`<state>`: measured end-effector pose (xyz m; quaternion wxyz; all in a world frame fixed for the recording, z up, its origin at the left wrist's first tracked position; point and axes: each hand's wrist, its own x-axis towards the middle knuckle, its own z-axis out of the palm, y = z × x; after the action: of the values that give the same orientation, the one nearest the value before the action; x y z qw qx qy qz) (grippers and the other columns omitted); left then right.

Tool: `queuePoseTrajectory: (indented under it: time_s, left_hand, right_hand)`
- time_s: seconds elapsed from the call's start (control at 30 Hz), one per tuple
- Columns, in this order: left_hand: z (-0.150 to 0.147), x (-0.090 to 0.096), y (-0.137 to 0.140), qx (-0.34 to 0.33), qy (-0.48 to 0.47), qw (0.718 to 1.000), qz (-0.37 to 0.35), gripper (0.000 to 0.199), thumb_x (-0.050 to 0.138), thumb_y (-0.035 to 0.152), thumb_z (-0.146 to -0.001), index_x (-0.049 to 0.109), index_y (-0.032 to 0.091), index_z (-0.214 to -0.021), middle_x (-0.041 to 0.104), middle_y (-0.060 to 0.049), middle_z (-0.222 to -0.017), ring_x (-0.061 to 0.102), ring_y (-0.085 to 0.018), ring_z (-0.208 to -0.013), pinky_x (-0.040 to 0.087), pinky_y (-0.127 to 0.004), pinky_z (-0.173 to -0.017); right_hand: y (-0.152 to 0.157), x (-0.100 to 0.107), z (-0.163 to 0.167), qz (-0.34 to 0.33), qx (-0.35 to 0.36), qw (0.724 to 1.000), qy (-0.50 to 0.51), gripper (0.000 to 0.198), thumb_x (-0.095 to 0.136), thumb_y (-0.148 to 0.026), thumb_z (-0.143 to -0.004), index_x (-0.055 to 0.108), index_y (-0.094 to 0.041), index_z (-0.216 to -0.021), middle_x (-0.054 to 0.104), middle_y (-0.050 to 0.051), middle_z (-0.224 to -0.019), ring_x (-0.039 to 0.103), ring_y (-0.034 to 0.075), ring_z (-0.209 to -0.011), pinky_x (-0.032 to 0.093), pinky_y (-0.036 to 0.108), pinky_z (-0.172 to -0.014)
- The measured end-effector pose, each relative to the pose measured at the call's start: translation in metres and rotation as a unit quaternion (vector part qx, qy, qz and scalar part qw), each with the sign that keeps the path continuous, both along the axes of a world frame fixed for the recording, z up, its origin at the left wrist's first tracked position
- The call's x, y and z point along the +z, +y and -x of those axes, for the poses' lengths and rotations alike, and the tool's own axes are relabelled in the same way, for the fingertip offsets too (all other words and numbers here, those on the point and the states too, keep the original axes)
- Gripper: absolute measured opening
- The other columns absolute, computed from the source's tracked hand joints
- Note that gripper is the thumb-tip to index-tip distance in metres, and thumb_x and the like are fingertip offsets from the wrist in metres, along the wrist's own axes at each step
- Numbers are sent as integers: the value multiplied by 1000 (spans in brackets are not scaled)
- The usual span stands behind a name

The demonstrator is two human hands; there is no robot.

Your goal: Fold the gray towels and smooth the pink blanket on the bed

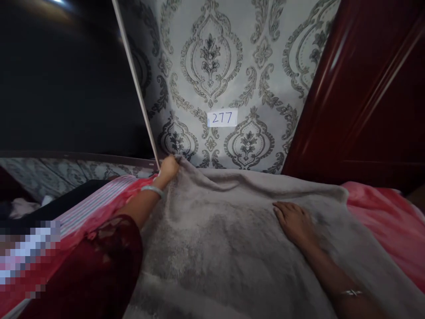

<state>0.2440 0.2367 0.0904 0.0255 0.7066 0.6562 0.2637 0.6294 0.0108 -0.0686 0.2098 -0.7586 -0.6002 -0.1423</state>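
Observation:
A grey plush blanket [212, 248] lies spread over a pink-red cover [381, 217], with folds along its far edge near the wall. My left hand [170, 167] is closed on the blanket's far left corner and lifts it a little, close to the lower corner of a large dark screen. Its fingertips are turned away from me. Farther right, my right hand [294, 219] rests flat on the blanket, palm down, with the fingers stretched toward the left.
A dark screen [66, 88] with a light edge stands at the left. Behind is patterned wallpaper [212, 57] bearing a paper label [222, 117] marked 277. A dark red wooden panel [372, 97] rises at the right. Striped cloth [99, 197] lies at the left.

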Motion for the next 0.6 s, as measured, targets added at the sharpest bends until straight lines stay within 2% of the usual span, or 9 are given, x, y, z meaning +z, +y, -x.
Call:
queuePoseTrajectory:
  time_s: [0.07, 0.13, 0.2, 0.27, 0.3, 0.37, 0.47, 0.6]
  left_hand:
    - [0, -28, -6, -4, 21, 1000, 0, 42, 56, 24, -94, 55, 11, -133, 58, -19, -135, 58, -31, -123, 47, -45, -103]
    - [5, -54, -10, -14, 42, 999, -5, 52, 54, 18, -89, 48, 8, -140, 48, -23, -148, 50, -34, -135, 39, -43, -112]
    - [11, -72, -9, 0, 58, 998, -3, 65, 53, 22, -88, 37, 7, -149, 34, -23, -159, 40, -34, -143, 32, -44, -118]
    - [18, -82, -4, 37, 70, 997, 19, 72, 48, 30, -91, 26, 6, -155, 24, -23, -163, 33, -34, -147, 28, -47, -120]
    - [21, -85, 0, 52, 75, 995, 38, 72, 45, 34, -92, 24, 7, -156, 21, -23, -165, 31, -34, -148, 27, -49, -120]
    - [26, -87, 9, 58, 85, 992, 79, 69, 44, 38, -93, 31, 12, -156, 19, -21, -166, 30, -35, -149, 28, -51, -119]
    - [32, -84, 19, 33, 98, 987, 120, 65, 50, 45, -91, 45, 20, -151, 28, -18, -164, 35, -37, -146, 31, -51, -117]
    - [38, -72, 15, -16, 132, 981, 142, 68, 46, 56, -92, 46, 20, -150, 29, -18, -163, 37, -37, -145, 34, -48, -115]
  right_hand:
    - [0, -2, -1, -6, 4, 1000, 2, 48, 30, -37, -99, 71, -21, -119, 71, 8, -123, 58, 29, -118, 40, 48, -101]
    - [1, -3, -2, -12, 6, 1000, 5, 48, 30, -38, -99, 71, -21, -118, 71, 8, -124, 58, 29, -119, 39, 48, -102]
    - [1, -5, -4, -13, 5, 1000, 7, 49, 29, -38, -99, 70, -22, -120, 70, 8, -124, 58, 29, -120, 40, 48, -102]
    - [1, -6, -6, -9, -2, 1000, 2, 51, 27, -39, -100, 70, -21, -122, 69, 9, -127, 57, 29, -121, 40, 49, -102]
    - [1, -7, -7, -5, -9, 1000, -4, 53, 26, -39, -100, 69, -20, -123, 68, 10, -129, 56, 29, -123, 39, 49, -103]
    - [0, -7, -8, 5, -34, 999, -20, 54, 25, -39, -100, 69, -19, -125, 65, 11, -133, 53, 30, -128, 37, 52, -106]
    - [-1, -8, -11, 25, -80, 996, -33, 54, 25, -41, -101, 67, -21, -128, 60, 11, -141, 47, 32, -134, 33, 58, -109]
    - [-2, -6, -13, 56, -106, 992, -29, 53, 26, -44, -101, 63, -24, -134, 53, 9, -148, 42, 33, -138, 32, 61, -109]
